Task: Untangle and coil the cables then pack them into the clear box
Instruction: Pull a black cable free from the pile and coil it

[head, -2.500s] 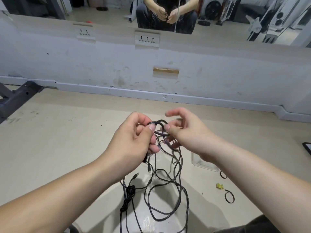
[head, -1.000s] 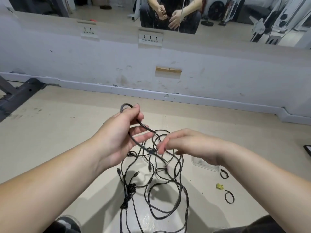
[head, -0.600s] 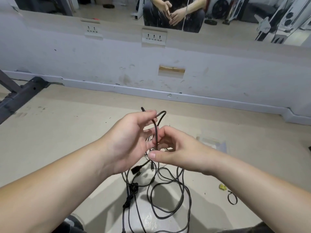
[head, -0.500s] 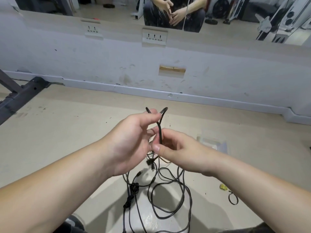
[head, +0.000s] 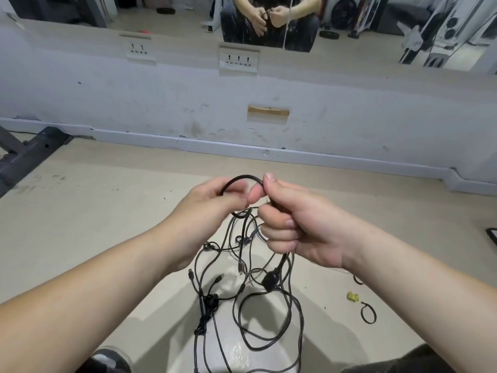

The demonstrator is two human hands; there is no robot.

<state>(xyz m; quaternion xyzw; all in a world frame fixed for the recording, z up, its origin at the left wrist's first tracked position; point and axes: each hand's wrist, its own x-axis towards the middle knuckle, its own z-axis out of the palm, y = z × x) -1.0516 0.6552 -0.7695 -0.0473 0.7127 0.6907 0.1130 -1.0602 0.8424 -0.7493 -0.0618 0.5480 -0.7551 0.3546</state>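
Close above a beige floor (head: 94, 211), a person's left hand (head: 212, 208) and right hand (head: 304, 230) hold a short arc of black cable (head: 242, 177) between them. The left hand pinches the cable between thumb and fingertips. The right hand's fingers are curled round it, with the thumb raised against the arc's right end. From both hands the tangle of cables (head: 242, 292) hangs to the floor, where it lies in loose overlapping loops between the 2 forearms, with several plugs free among the strands and a knot (head: 208, 300) at its lower left. Right of the tangle, a yellow scrap (head: 352, 296) and a black loop tie (head: 368, 313) lie on the floor, near each other but apart. Behind, a scuffed white wall (head: 107, 103) carries 2 socket plates (head: 238, 59). A mirror (head: 349, 22) above it reflects the seated person's hands. A dark metal frame (head: 35, 146) rests at far left.
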